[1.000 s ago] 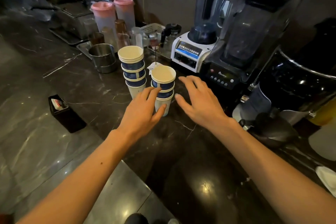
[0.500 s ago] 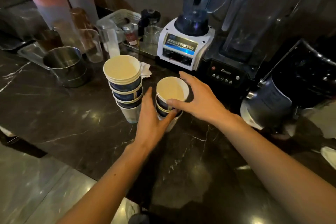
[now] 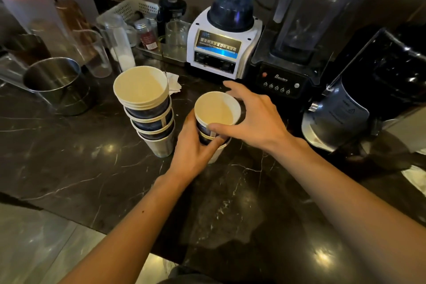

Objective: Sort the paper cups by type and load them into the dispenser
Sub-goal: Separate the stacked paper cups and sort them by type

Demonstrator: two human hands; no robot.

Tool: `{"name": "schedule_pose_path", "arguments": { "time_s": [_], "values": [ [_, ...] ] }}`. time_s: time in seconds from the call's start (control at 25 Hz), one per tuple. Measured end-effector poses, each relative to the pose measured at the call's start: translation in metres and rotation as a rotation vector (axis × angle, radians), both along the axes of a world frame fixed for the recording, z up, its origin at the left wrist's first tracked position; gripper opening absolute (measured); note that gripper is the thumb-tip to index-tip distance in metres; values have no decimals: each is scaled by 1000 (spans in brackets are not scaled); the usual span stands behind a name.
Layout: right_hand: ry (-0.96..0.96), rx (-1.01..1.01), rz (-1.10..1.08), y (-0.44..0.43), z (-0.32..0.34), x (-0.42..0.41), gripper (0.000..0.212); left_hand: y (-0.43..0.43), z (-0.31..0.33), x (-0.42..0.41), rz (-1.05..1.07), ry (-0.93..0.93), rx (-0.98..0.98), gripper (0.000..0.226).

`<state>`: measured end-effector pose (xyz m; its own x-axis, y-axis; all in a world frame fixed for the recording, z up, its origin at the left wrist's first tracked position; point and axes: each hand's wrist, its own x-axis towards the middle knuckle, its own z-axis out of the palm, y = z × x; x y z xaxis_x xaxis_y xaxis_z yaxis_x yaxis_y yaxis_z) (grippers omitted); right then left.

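On shorter cup stack: left hand, right hand now gripping.

Both forearms extended, left hand curled round cup stack, right hand pinching top cup

White blender beside black blender.
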<state>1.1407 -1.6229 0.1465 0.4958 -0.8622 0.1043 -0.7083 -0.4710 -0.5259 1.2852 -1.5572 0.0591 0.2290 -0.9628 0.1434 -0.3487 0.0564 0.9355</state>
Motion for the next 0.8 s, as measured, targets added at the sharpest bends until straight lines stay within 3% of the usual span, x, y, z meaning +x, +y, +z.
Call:
{"name": "schedule_pose_path", "arguments": {
  "time_s": [0.2, 0.48, 0.68, 0.8],
  "values": [
    [-265, 22, -46, 1, 6, -13, 85, 1, -1, -5, 19, -40, -8, 81],
    [-709, -131, -86, -4, 50, -54, 72, 4, 9, -9, 53, -29, 1, 81],
    [-702, -192, -266, 1, 43, -94, 70, 6, 6, -11, 71, -12, 28, 83],
    [-572, -151, -350, 4, 8, -111, 75, 3, 4, -9, 46, 0, 28, 84]
  ]
}}
